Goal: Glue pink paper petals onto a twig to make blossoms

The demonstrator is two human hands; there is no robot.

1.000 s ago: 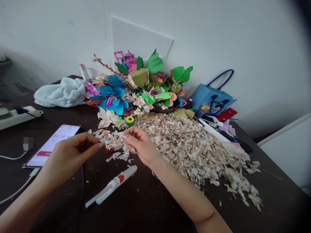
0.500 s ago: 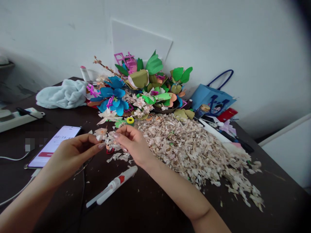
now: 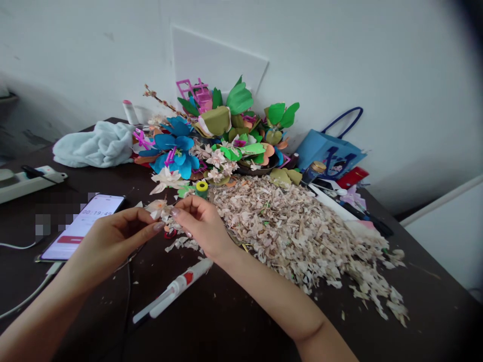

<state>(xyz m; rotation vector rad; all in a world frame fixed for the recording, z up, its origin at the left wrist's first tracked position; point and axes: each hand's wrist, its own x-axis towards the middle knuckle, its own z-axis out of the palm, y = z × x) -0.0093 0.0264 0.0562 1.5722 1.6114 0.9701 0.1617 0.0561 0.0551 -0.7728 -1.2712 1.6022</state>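
My left hand and my right hand meet above the dark table, fingertips pinched together on a small pale paper flower. A big heap of pale paper petals spreads to the right of my right hand. Loose petals lie just below the fingers. A white glue pen with a red band rests on the table beneath my right wrist. A green and yellow thread spool stands right behind my right hand.
Coloured paper flowers are piled against the wall. A phone with a lit screen lies at left, cabled. A power strip and a light blue cloth sit far left. A blue bag leans at right.
My right hand has slid left toward my left hand, and the two now pinch the small flower together. The left hand has barely moved.
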